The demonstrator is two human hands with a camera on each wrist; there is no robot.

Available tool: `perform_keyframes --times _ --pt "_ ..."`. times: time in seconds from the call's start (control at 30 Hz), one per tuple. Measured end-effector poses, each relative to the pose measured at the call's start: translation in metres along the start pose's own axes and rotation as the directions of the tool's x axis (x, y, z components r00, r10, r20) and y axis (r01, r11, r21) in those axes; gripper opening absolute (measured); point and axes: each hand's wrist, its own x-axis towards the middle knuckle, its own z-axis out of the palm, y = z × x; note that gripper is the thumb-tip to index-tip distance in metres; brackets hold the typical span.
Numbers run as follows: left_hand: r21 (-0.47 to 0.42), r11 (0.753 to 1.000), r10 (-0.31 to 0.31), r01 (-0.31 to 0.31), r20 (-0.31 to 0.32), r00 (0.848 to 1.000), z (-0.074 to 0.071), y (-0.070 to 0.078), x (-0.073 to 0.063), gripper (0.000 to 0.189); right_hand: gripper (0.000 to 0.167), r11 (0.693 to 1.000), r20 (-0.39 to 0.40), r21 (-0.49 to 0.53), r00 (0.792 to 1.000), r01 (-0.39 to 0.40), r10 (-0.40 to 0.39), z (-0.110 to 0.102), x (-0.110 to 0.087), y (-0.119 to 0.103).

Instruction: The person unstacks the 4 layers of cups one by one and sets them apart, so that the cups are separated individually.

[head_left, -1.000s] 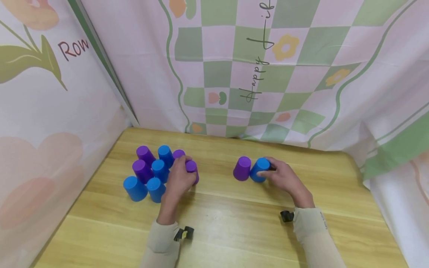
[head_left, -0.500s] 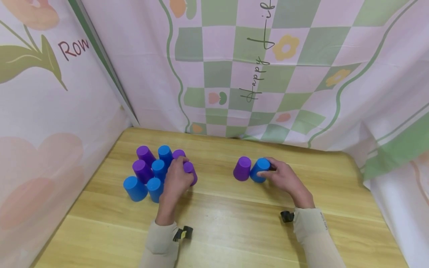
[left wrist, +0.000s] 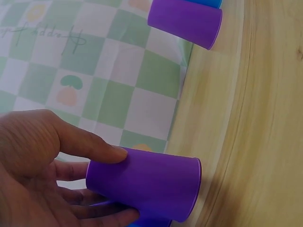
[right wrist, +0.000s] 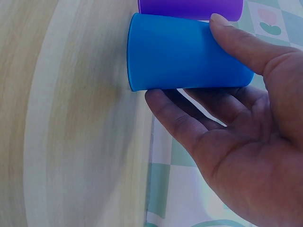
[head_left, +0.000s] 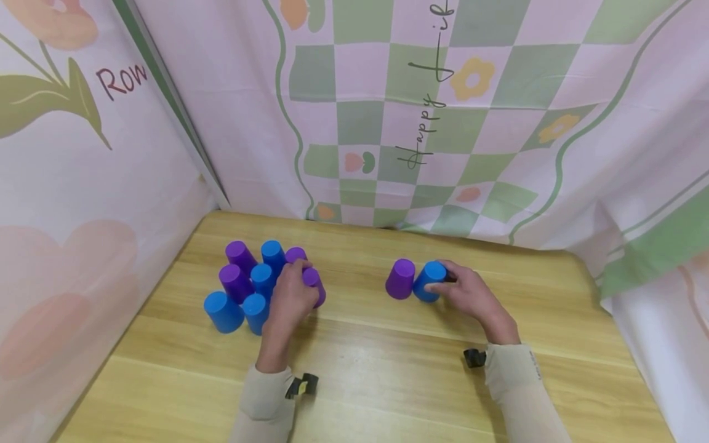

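My left hand (head_left: 290,296) holds an upside-down purple cup (head_left: 314,282) at the right side of a cluster of cups. In the left wrist view its thumb lies along the side of that purple cup (left wrist: 151,184), with the fingers around the other side. On the right, my right hand (head_left: 473,298) holds an upside-down blue cup (head_left: 429,280), which stands beside another purple cup (head_left: 401,280). The right wrist view shows the thumb on one side of this blue cup (right wrist: 184,52) and the fingers below it, the fingertips near the rim.
Several upside-down blue and purple cups stand close together on the left, among them a blue cup (head_left: 224,312) at the front and a purple cup (head_left: 239,255) at the back. The wooden table (head_left: 376,375) meets a patterned curtain (head_left: 360,123) behind and another cloth (head_left: 66,246) at left.
The left hand has shifted slightly left with its purple cup, and the blue cups nearest it have moved a little left too. The right hand has stayed in place.
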Motion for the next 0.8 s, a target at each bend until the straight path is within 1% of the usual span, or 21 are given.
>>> perform_keyframes --times 0.17,0.3,0.63,0.8 --pt "0.003 1.0 -0.005 0.005 0.013 1.0 0.001 0.0003 0.0004 0.057 0.061 1.0 0.0 0.003 1.0 -0.003 0.003 -0.0006 -0.0001 0.0001" --pt "0.004 1.0 -0.008 0.008 0.009 1.0 0.0012 0.0001 0.0 0.057 0.06 1.0 0.002 0.001 1.0 0.004 -0.004 0.0 0.001 0.0006" --pt "0.02 1.0 0.017 -0.017 0.006 1.0 0.0005 0.0003 -0.0007 0.056 0.058 1.0 0.003 -0.004 1.0 -0.007 0.007 -0.0013 0.0004 0.0" --pt "0.016 1.0 0.003 -0.003 0.014 1.0 0.0011 0.0008 -0.0009 0.058 0.058 1.0 0.009 0.005 1.0 -0.005 0.005 -0.0006 0.0005 -0.0014"
